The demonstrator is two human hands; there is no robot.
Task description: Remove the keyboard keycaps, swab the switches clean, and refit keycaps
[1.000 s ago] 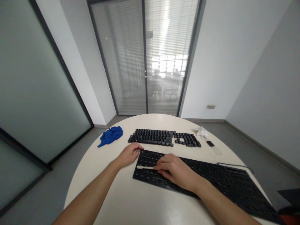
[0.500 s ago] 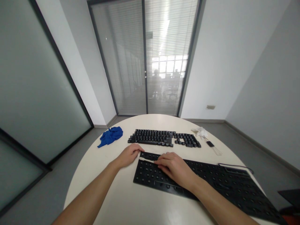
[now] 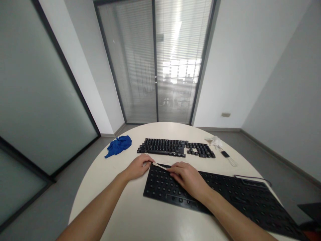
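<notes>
A black keyboard base (image 3: 160,187) stripped of its keycaps lies slantwise on the table, its rows of round key sockets facing up. At its upper left corner, my left hand (image 3: 137,167) grips the edge between thumb and fingers. My right hand (image 3: 187,175) rests over the base, closed around the handle of a slim white toothbrush (image 3: 160,166). The toothbrush head touches the base's top edge, close to my left fingertips. Its bristles cannot be made out. Part of the base is hidden under my right hand and forearm.
Black keycaps (image 3: 163,146) are laid out in keyboard order behind the base. A crumpled blue cloth (image 3: 119,146) lies at the left on the round white table (image 3: 120,214). White tissue (image 3: 214,140) and a looped cord with a black piece (image 3: 225,154) lie at the right.
My right hand has moved the toothbrush up from the socket rows to the top edge of the base. My left hand stays at the corner.
</notes>
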